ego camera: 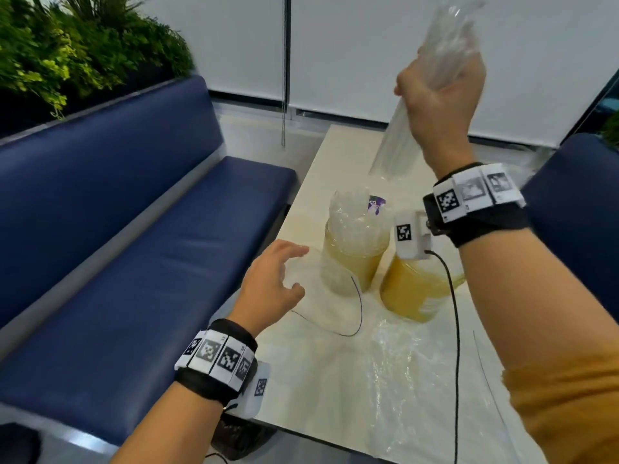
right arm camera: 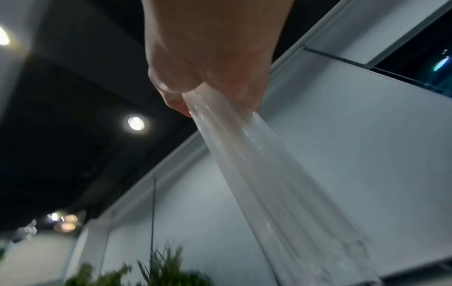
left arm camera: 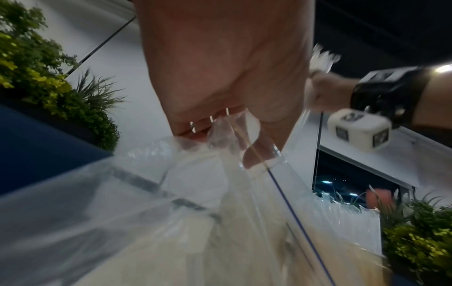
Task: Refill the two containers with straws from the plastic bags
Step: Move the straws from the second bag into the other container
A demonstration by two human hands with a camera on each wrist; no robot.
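Two amber containers stand on the table: the left one (ego camera: 351, 262) is packed with clear wrapped straws, and the right one (ego camera: 408, 293) is partly hidden behind my right wrist camera. My right hand (ego camera: 435, 82) (right arm camera: 210, 96) is raised high above them and grips a bundle of clear straws (ego camera: 395, 139) (right arm camera: 269, 183), which slants down to the left. Low beside the left container, my left hand (ego camera: 294, 272) (left arm camera: 227, 139) holds the bunched edge of a clear plastic bag (left arm camera: 171, 193) between fingers and thumb.
Another crumpled clear bag (ego camera: 418, 370) lies on the cream table (ego camera: 328, 390) in front of the containers, crossed by a black cable (ego camera: 455, 329). A blue padded bench (ego camera: 134, 229) runs along the left, with plants (ego camera: 67, 45) behind it. A second blue seat (ego camera: 582, 212) is on the right.
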